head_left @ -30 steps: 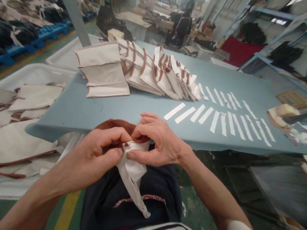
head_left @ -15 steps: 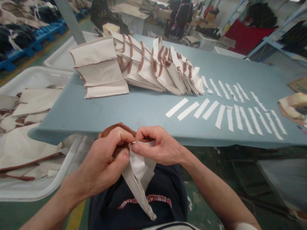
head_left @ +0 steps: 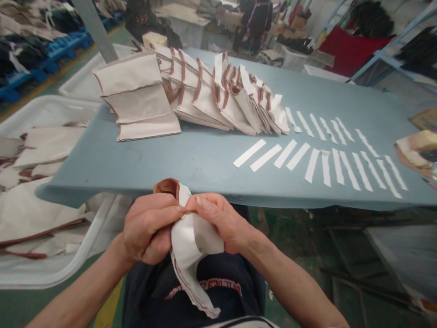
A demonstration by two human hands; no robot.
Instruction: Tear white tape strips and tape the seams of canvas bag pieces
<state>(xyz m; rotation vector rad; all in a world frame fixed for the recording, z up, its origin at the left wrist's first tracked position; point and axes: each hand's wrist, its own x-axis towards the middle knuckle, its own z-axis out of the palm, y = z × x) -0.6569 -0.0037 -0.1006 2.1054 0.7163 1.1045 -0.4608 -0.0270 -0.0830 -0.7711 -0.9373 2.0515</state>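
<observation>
Over my lap, at the table's near edge, I hold a cream fabric piece with brown trim (head_left: 196, 289). Its lower end hangs down and curls to the right. My left hand (head_left: 150, 228) is closed round its upper left side, under a brown flap (head_left: 167, 186). My right hand (head_left: 218, 218) pinches the top edge, its thumb and fingers meeting those of the left. A white strip (head_left: 184, 193) sticks up behind the fingertips. What lies right under the fingertips is hidden.
On the blue-covered table (head_left: 198, 168) stands a row of cream fabric pieces with brown trim (head_left: 211, 95). White strips (head_left: 339, 166) lie spread at the right. A white plastic tub (head_left: 71, 271) with more fabric pieces stands at the left. A metal post (head_left: 95, 32) rises at the back left.
Both hands have turned the fabric piece and closed more tightly on its top edge. The brown flap has narrowed, and a white strip end now shows above the fingers.
</observation>
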